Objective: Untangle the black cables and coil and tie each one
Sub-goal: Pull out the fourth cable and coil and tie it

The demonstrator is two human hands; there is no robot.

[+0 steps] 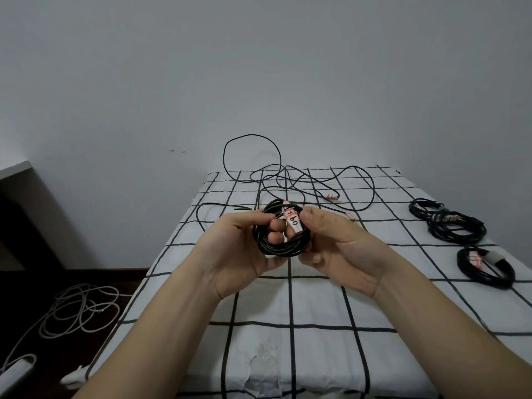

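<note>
Coiled black cable point(277, 243) gripped between left hand point(239, 249) and right hand point(339, 249); palms inward.

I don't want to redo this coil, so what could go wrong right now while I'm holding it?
1. The black coil is held only by your left hand and right hand; no finished tie shows, so loosening either could let the loops spring open.
2. The loose tangle of black cable lies just behind; it might snag the coil.
</note>
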